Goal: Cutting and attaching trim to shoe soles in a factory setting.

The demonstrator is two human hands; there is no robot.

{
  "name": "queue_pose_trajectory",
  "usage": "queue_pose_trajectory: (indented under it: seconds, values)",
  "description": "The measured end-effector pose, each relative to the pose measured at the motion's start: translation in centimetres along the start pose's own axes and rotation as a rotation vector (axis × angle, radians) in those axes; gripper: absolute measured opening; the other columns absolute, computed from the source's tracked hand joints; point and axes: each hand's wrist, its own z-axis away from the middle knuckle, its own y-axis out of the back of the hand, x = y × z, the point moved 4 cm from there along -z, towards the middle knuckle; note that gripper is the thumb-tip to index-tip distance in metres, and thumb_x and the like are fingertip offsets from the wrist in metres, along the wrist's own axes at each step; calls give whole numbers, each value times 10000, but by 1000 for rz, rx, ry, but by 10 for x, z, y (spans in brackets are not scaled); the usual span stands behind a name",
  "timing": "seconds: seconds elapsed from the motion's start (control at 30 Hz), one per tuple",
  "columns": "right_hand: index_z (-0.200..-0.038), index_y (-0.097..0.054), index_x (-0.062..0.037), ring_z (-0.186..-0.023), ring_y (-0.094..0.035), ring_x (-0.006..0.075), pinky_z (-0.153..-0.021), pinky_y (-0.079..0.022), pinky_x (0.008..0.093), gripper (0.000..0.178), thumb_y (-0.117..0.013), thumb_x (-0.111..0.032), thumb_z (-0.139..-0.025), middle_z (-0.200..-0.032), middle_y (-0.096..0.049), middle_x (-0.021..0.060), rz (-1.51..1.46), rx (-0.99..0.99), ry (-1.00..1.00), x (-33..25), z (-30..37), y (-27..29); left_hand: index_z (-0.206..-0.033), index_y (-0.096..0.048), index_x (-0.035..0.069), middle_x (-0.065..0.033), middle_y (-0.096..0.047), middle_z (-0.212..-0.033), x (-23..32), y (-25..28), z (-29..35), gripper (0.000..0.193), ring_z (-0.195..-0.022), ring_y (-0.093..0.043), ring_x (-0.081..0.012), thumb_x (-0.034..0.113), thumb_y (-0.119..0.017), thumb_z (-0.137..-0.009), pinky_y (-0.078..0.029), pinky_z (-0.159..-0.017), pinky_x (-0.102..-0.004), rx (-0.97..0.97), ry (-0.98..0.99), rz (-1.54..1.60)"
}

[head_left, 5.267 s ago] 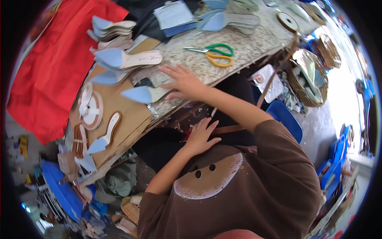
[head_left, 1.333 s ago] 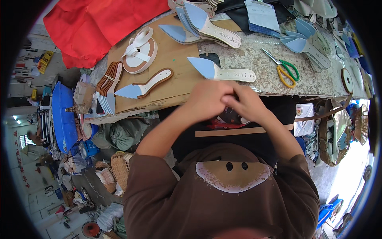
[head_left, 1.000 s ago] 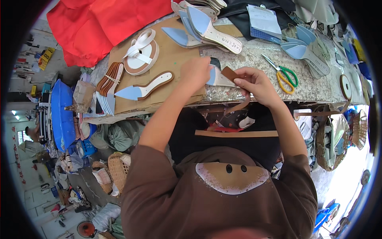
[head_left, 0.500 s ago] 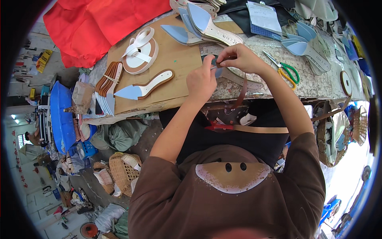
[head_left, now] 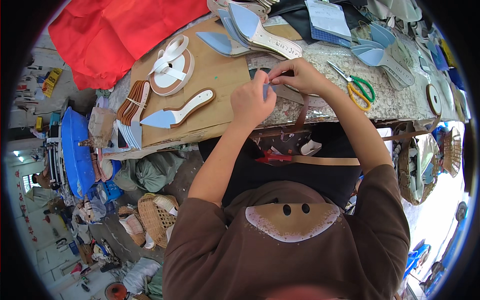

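Note:
My left hand (head_left: 252, 99) is closed round the toe end of a shoe insole (head_left: 266, 91), whose blue patch shows beside the fingers. The insole's narrow end (head_left: 312, 101) sticks out to the right, below my right hand (head_left: 299, 75). That hand pinches a thin brown strip (head_left: 303, 114) against the toe edge, with the fingertips of both hands nearly touching. The strip's loose length hangs down past the table edge. Fingers hide most of the insole's toe.
On the cardboard (head_left: 225, 75) lie a finished-edge insole (head_left: 177, 107), a tied bundle of insoles (head_left: 132, 112) and a roll of white tape (head_left: 171, 67). Scissors (head_left: 357, 90) lie right of my hands. More insoles (head_left: 250, 30) are stacked behind; red material (head_left: 125, 35) covers the far left.
The fingers of both hands have shifted slightly at the toe edge, and my left hand has turned a little. The whole view has moved slightly; the hold stays the same.

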Motion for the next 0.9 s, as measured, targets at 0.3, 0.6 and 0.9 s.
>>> queue_pose_trajectory:
  seconds: [0.3, 0.6, 0.9]
  values:
    - [-918, -704, -20, -729, -542, 83, -662, -422, 238, 131, -746, -107, -829, -768, -612, -5, -95, -116, -115, 19, 4, 15, -841, -629, 104, -57, -604, -684, -2, -6, 10, 52, -615, -621, -278, 147, -658, -839, -469, -535, -406, 94, -102, -130]
    - [-836, -732, -38, -728, -541, 70, -655, -418, 238, 96, -775, -119, -811, -774, -637, -10, -273, -135, -98, 49, 9, 9, -892, -683, 101, -88, -647, -718, -3, -6, 14, 63, -615, -627, -303, 145, -656, -857, -460, -524, -403, 67, -112, -94]
    - [-824, -711, -47, -668, -587, 159, -623, -460, 289, 177, -759, -215, -793, -694, -643, 68, 179, -58, -244, 9, 12, 7, -824, -694, 76, -159, -661, -740, -1, -5, -35, 135, -723, -645, -375, 194, -634, -848, -497, -632, -481, -362, 10, -235]
